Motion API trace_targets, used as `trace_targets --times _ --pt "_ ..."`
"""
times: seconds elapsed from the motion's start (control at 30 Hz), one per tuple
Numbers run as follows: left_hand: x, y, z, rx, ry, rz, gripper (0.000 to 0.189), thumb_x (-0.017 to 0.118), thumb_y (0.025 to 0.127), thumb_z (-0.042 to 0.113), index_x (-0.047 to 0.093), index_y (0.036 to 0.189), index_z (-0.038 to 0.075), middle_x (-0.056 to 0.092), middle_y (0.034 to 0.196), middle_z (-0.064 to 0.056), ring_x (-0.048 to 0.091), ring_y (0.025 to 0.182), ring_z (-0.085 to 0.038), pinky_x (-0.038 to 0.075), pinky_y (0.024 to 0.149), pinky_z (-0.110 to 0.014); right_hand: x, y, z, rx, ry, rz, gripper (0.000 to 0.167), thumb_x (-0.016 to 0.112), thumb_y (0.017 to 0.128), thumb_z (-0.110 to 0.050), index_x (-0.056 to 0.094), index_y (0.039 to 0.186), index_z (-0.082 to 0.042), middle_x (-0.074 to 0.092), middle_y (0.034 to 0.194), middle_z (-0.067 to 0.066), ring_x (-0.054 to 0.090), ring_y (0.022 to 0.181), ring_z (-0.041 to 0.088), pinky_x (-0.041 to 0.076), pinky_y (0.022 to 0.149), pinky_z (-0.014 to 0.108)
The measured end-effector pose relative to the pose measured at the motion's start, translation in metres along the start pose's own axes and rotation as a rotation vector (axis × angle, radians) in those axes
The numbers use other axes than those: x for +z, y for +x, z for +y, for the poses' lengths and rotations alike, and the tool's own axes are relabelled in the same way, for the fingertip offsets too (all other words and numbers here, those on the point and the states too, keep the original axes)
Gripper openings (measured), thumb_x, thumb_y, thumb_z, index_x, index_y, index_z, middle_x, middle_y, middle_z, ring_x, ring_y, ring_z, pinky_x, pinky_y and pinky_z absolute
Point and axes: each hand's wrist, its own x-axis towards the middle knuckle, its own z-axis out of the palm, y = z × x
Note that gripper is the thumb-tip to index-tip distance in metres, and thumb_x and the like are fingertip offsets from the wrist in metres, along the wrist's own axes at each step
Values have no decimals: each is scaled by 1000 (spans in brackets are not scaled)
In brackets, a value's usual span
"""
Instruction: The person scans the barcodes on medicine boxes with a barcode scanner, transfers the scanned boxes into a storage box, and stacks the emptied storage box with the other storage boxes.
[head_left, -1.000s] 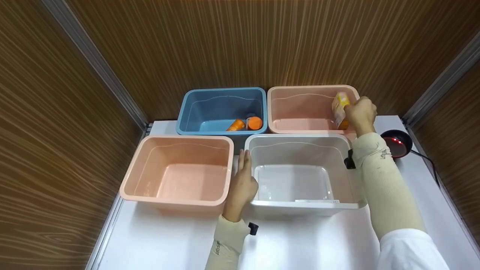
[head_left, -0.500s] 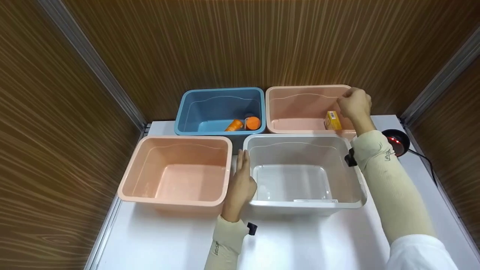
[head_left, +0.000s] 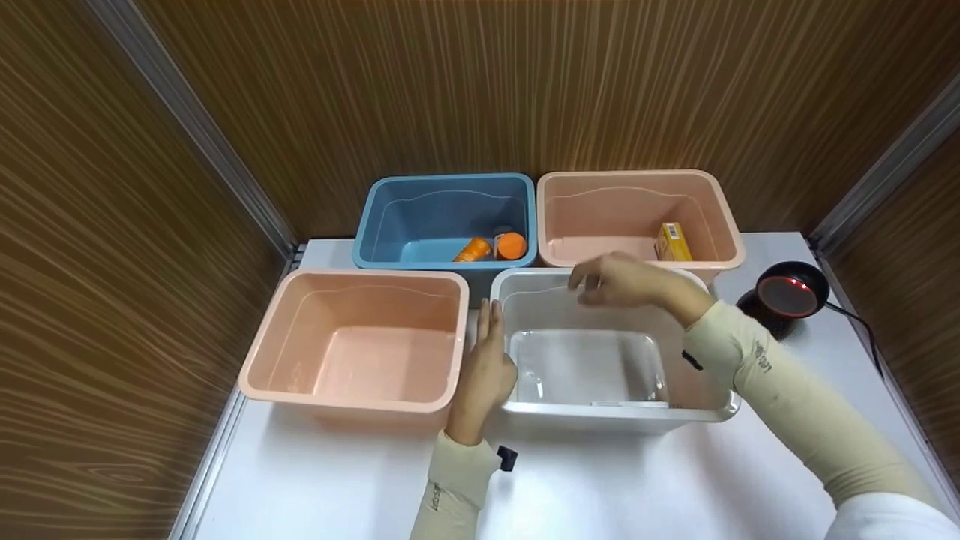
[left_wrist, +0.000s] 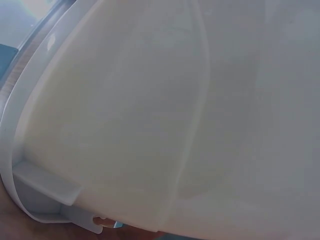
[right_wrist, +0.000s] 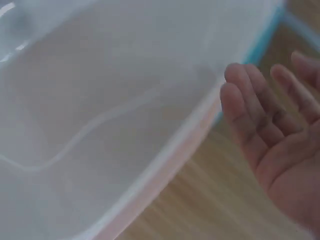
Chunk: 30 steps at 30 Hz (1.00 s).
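My right hand [head_left: 622, 281] hovers over the back part of the white bin [head_left: 555, 409], holding nothing; its fingers are loosely bent in the right wrist view. Along the white bin's left side lies my left hand [head_left: 484, 379], two fingers pointing straight forward at the rim, in the gap beside the front pink bin [head_left: 352, 405]. The left wrist view is mostly filled by the pale bin wall [left_wrist: 140, 110]. Near the front right of the back pink bin [head_left: 600, 180] stands a small yellow box [head_left: 673, 243], partly hidden by the rim.
In the blue bin [head_left: 450, 180] at the back lie an orange item [head_left: 473, 250] and a container with an orange lid [head_left: 511, 245]. A black round device [head_left: 791, 290] with red lights and a cable stands at the right. Wood-patterned panels [head_left: 487, 82] enclose the white table [head_left: 585, 495].
The right hand let go of the yellow box, which stands in the back pink bin. It then moved left and nearer, over the white bin. The left hand stayed put.
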Motion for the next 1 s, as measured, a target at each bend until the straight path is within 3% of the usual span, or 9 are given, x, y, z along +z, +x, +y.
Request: trace_targets --times 0.07,0.23,0.4,0.5,0.6,0.73,0.9,1.0 --pt "0 0 1 -4 0 -2 75 47 95 -8 15 162 5 5 169 -14 58 118 -29 46 63 -27 15 4 -4 -21 2 -137 25 73 89 -11 73 113 -4 72 93 4 65 82 19 54 74 41" --pt "-1 0 2 6 2 0 77 48 93 -8 15 161 5 5 169 -14 54 123 -30 47 66 -28 43 12 -4 66 -22 -482 47 78 87 -24 66 126 -1 69 102 8 63 88 20 52 79 42" --pt "-2 -2 2 37 -5 26 76 47 91 -9 18 161 2 7 168 -15 48 132 -31 47 66 -30 58 14 -2 208 -3 -700 66 81 84 -35 58 138 -5 65 111 10 61 97 26 52 85 55" --pt "-3 -3 1 49 -16 36 76 48 91 -10 18 160 1 8 168 -17 47 134 -31 47 67 -31 69 11 -3 333 66 -772 73 81 84 -38 53 143 -8 61 125 15 60 105 36 48 87 65" --pt "-3 -4 1 51 -7 38 76 49 92 -9 18 160 1 8 168 -17 47 134 -31 50 71 -31 84 7 -3 392 68 -822 72 80 84 -39 53 145 -12 59 129 14 58 111 42 46 90 66" --pt "-2 -4 1 25 21 29 74 48 94 -8 18 161 3 7 168 -16 46 136 -30 51 78 -32 105 5 2 401 67 -866 59 75 89 -35 55 141 -14 61 106 9 61 99 36 49 87 63" --pt "-1 -4 0 10 34 12 73 47 95 -6 17 161 5 7 168 -15 54 127 -29 48 67 -27 114 6 6 427 120 -882 37 72 90 -22 59 123 -10 60 92 13 66 81 39 52 78 65" --pt "-1 -2 -1 17 30 21 74 47 95 -7 17 161 4 7 168 -16 54 125 -30 46 64 -27 111 10 4 405 69 -867 23 71 87 -17 62 107 -9 59 87 12 66 70 38 56 68 59"
